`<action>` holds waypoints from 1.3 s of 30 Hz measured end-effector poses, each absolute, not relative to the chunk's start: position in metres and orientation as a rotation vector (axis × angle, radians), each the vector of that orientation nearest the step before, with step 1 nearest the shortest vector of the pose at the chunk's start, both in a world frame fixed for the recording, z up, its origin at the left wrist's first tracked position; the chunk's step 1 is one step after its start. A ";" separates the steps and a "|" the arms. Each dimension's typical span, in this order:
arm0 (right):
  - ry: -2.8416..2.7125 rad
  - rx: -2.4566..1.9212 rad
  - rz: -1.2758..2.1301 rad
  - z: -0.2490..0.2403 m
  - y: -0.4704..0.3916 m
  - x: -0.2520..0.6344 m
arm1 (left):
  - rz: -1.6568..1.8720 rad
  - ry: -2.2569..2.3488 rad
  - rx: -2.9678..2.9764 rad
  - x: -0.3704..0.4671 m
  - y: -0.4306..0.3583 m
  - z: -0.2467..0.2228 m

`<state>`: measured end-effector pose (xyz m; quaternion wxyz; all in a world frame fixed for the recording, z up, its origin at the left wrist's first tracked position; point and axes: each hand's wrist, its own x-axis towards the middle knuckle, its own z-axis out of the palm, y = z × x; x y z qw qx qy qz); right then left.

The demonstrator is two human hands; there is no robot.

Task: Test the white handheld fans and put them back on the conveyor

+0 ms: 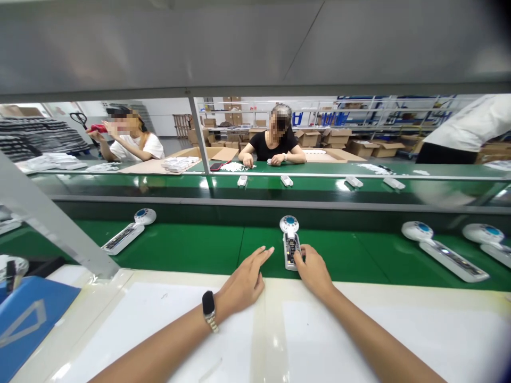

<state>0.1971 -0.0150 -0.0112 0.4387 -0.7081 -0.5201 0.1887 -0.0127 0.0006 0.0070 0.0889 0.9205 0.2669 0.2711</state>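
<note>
A white handheld device (290,246) with a round head, a blue disc and an uncovered circuit board in its handle lies on the green conveyor belt (207,242) in front of me. My right hand (313,268) has its thumb and fingers closed on the lower right side of that handle. Just left of the device, my left hand (245,279) is held with fingers stretched out over the belt's near edge, holding nothing. A watch is on my left wrist.
Similar devices lie on the belt at left (126,234) and right (447,252). A slanted metal post (59,223) stands at my left near a blue folder (35,319). A shelf (255,48) hangs overhead. Across the line, co-workers (275,143) sit behind white housings (286,181).
</note>
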 end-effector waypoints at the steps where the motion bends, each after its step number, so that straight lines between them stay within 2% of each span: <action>1: -1.301 -1.788 0.421 -0.010 -0.017 0.195 | 0.782 0.764 2.751 -0.013 0.000 0.008; 4: -1.471 -1.766 0.200 -0.005 -0.027 0.186 | 0.747 0.705 2.793 -0.013 -0.003 0.009; 7: -1.851 -1.454 0.005 -0.002 -0.040 0.173 | 0.740 0.600 2.868 -0.013 -0.003 0.009; 12: -2.144 -1.066 0.009 -0.008 -0.050 0.153 | 0.633 0.416 3.009 -0.013 -0.002 0.006; 20: -2.193 -1.059 0.176 -0.013 -0.045 0.159 | 0.733 0.387 3.077 -0.013 -0.001 0.005; 30: -2.217 -1.089 0.096 -0.017 -0.048 0.155 | 0.859 0.370 3.092 -0.011 -0.006 0.007; 39: -2.213 -1.131 0.219 -0.010 -0.051 0.158 | 0.772 0.405 3.089 -0.013 -0.006 0.007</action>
